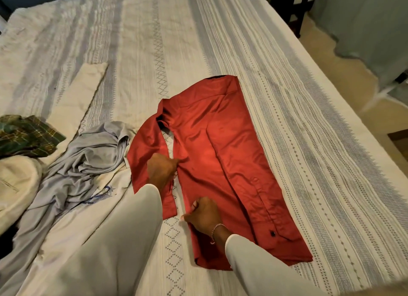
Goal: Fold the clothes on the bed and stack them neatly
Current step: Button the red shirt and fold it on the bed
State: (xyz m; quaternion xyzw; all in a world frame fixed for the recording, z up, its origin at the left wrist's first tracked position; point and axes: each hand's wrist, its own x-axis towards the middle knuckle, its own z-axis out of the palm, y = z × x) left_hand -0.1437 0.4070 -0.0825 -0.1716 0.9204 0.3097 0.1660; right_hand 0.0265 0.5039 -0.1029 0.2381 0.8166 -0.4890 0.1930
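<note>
The red satin shirt (220, 154) lay flat on the bed (287, 79). Left hand (162, 171) pinched its left sleeve; right hand (202, 214), fingers curled, gripped its near edge.

A shirt (220, 154) is spread mid-bed (287, 97). A crumpled garment (88, 163) is heaped just left of it, with what may be trousers (75, 101) laid behind.

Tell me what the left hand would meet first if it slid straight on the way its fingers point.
The left hand points rightward across the bed, fingertips already at the body of the red shirt. Sliding on, it would likely push into that folded red fabric first.
</note>
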